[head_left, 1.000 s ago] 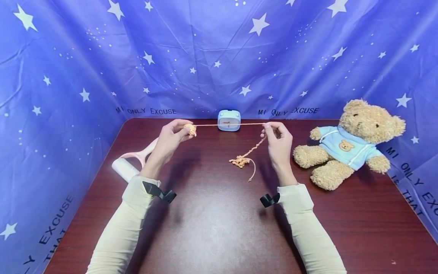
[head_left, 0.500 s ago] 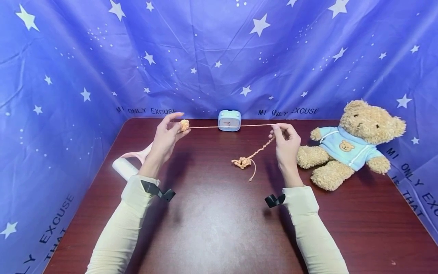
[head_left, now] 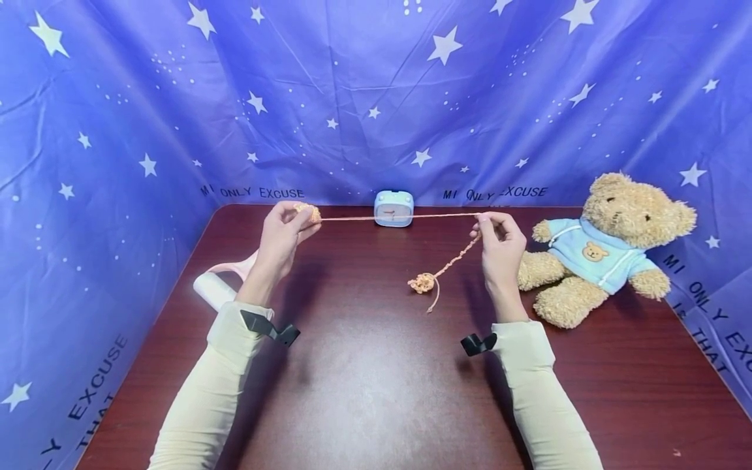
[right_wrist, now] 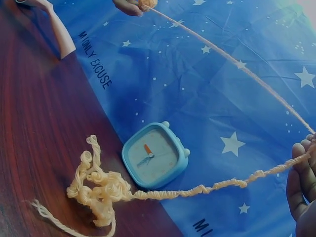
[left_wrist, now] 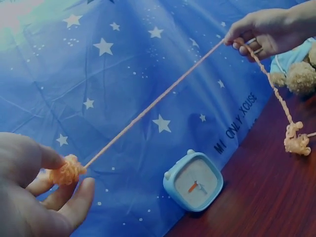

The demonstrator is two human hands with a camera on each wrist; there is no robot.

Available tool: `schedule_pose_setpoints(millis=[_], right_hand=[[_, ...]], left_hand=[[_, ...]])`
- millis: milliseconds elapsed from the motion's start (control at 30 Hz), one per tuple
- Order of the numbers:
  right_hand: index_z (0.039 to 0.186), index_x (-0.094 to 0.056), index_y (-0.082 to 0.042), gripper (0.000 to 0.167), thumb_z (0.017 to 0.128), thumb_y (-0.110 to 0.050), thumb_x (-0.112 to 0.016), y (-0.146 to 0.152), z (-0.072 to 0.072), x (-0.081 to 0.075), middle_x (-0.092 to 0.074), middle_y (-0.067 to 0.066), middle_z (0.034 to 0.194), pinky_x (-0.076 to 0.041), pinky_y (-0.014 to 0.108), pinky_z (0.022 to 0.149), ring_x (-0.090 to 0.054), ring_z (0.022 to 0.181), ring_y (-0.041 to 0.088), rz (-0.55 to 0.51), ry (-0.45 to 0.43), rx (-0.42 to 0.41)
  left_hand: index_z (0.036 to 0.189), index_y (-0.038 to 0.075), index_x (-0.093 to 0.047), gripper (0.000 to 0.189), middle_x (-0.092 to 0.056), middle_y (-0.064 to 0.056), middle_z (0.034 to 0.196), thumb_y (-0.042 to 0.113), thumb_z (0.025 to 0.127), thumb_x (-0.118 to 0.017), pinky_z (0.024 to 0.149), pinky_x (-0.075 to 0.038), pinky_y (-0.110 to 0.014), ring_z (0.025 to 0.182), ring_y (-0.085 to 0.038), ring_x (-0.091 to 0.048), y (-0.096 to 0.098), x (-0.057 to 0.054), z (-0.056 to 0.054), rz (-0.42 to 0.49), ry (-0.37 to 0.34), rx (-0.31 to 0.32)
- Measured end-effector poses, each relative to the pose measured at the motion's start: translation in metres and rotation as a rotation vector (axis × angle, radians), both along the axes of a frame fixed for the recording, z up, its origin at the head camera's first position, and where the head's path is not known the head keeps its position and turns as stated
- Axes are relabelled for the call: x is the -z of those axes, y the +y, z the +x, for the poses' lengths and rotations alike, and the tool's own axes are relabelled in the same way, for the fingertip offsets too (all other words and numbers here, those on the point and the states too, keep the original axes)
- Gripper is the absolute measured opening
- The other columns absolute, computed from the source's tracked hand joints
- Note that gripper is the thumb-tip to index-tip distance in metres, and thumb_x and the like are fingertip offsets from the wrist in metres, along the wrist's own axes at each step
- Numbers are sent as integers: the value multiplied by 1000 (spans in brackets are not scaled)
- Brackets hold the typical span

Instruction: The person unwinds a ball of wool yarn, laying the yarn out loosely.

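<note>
My left hand (head_left: 279, 236) holds a small ball of orange yarn (left_wrist: 68, 170) between thumb and fingers. A taut yarn strand (head_left: 352, 219) runs from that ball across to my right hand (head_left: 502, 251), whose thumb and fingers pinch it. Below the right hand slopes a crocheted chain (right_wrist: 212, 188) of the same yarn. At the chain's lower end is a small, knobbly crocheted piece (head_left: 421, 283), with a loose yarn tail (head_left: 435, 297) beside it. Whether this piece touches the table I cannot tell.
Behind the strand, a light-blue clock (head_left: 393, 209) stands at the back edge of the dark wooden table (head_left: 376, 391). A teddy bear (head_left: 608, 251) in a blue top sits at right. A lint roller (head_left: 214, 290) lies left, partly behind the left arm. A starry blue curtain (head_left: 352, 78) encloses the table.
My right hand has moved right, drawing the strand longer and taking the chain and crocheted piece along. The left hand has shifted left; its fingers lifted off the ball and closed on it again.
</note>
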State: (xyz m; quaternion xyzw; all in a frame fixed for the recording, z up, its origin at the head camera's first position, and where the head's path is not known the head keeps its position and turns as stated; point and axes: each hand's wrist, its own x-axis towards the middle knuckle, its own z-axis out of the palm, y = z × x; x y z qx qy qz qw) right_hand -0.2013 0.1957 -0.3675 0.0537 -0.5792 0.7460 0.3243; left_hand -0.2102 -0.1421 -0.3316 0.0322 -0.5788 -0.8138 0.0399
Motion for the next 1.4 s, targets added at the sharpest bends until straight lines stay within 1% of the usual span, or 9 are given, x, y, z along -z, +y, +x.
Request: schedule_pose_setpoints(millis=[133,367,533,667,800,933,1133,1267,1400], right_hand=[[85,-66,1,6,89,-1,-63,4,1,-1,-63,5,67,-54,20,57,-59,56,13,-20,6,11],[83,-67,-2,9,89,3,-62,12,2,-6,-62,5,66,-54,19,56,-58,55,12,-73,45,55],[83,-67,-1,7,88,2,-63,17,2,-6,-62,5,66,-53,19,56,-58,54,12,-69,34,82],[84,-66,-5,9,88,2,-63,18,1,0,-62,3,69,-54,19,56,-58,58,11,-20,-39,66],[89,-66,-3,3,90,-6,-64,19,2,9,-62,-2,72,-49,17,52,-58,58,9,177,-180,71],[99,-65,2,17,92,-14,-64,20,3,20,-65,4,74,-45,16,47,-59,55,10,474,-321,34],[100,-68,-5,15,92,-17,-63,11,7,38,-70,13,83,-44,18,63,-59,67,8,876,-414,-86],[99,-68,-5,12,91,-14,-64,2,8,51,-71,10,85,-47,21,64,-60,70,11,957,-418,-165],[102,-68,-7,13,90,-11,-64,-6,9,57,-72,8,92,-48,24,68,-62,76,15,968,-416,-181]], left_hand=[[101,6,-48,16,-57,-6,93,-6,92,-53,78,-59,-20,79,-10,-63,-1,2,-2,11,-4,-91],[98,5,-57,17,-55,-6,99,-8,91,-49,80,-57,-16,80,-8,-63,-4,2,-5,-58,-12,-176],[92,12,-54,15,-55,-2,92,-2,95,-50,79,-58,-19,76,-8,-63,-7,3,-5,-90,-24,-203],[90,16,-55,12,-58,1,87,4,95,-55,74,-58,-19,72,-7,-61,-7,2,-4,-141,-39,-211],[92,14,-55,12,-60,3,84,4,92,-60,74,-57,-17,71,-4,-62,-6,2,-5,-120,-38,-208],[95,11,-55,14,-61,3,86,1,90,-62,83,-57,-19,76,-7,-64,-5,0,-5,-74,-27,-176],[97,7,-55,14,-62,-2,89,-5,90,-58,87,-56,-21,80,-8,-64,-1,-1,-2,-30,28,-60],[96,7,-55,13,-62,-2,91,-5,91,-57,86,-57,-21,81,-8,-64,3,-2,0,-53,48,30],[98,7,-56,14,-62,-2,92,-6,91,-57,89,-56,-25,84,-8,-64,6,-4,2,-96,75,91]])
